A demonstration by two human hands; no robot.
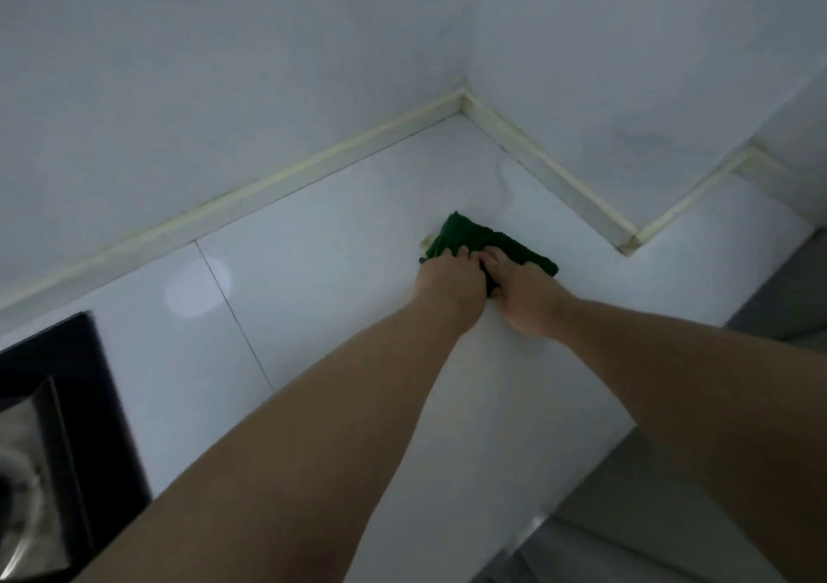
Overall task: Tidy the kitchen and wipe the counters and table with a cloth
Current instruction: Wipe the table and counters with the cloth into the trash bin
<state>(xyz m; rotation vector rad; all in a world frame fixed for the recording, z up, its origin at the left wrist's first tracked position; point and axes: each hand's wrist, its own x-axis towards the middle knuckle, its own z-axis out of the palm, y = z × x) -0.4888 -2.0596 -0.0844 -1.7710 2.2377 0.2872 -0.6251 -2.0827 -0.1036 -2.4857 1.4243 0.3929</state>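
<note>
The left hand and right hand sit side by side on the green cloth, which spreads toward their twelve o'clock on the white counter. The right lies flat, pressing; whether the left grips or just presses, I can't tell.

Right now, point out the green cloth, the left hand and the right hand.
green cloth (pixel 474 233), head view, fabric beyond the fingers.
left hand (pixel 449 280), head view, back of hand.
right hand (pixel 526 298), head view, back of hand.
</note>
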